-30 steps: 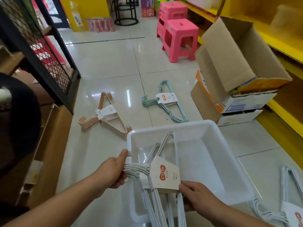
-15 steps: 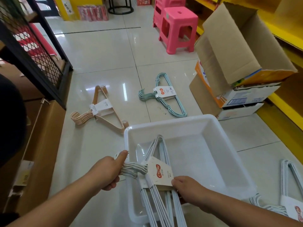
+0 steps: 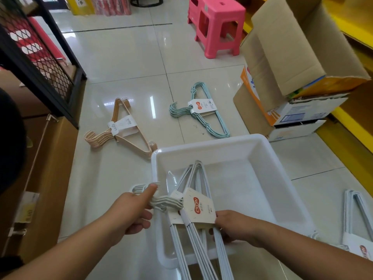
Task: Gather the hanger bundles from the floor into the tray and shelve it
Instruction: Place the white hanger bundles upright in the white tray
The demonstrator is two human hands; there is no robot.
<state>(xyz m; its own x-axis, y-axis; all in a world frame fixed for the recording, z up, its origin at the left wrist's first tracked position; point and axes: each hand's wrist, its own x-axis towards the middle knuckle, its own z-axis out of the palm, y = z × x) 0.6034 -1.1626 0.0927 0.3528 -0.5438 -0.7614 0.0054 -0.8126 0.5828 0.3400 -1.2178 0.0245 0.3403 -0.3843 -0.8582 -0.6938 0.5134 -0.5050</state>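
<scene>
A white plastic tray (image 3: 260,150) sits on the tiled floor in front of me. Over its left half I hold a white hanger bundle (image 3: 198,235) with a cream label. My left hand (image 3: 131,211) grips the bundle's hooks at the tray's left rim. My right hand (image 3: 232,225) holds the bundle by the label's right edge. A beige hanger bundle (image 3: 123,128) lies on the floor to the left beyond the tray. A mint-green hanger bundle (image 3: 201,112) lies straight beyond the tray. Another white hanger bundle (image 3: 357,219) lies on the floor at the right edge.
An open cardboard box (image 3: 292,63) stands on flattened cartons at the right, against yellow shelving (image 3: 355,146). Pink plastic stools (image 3: 218,25) stand at the back. A black mesh rack (image 3: 38,55) and brown cartons (image 3: 46,174) line the left side.
The white bundle has sunk a little lower into the tray's left half, both hands still on it. My view has tilted slightly downward.
</scene>
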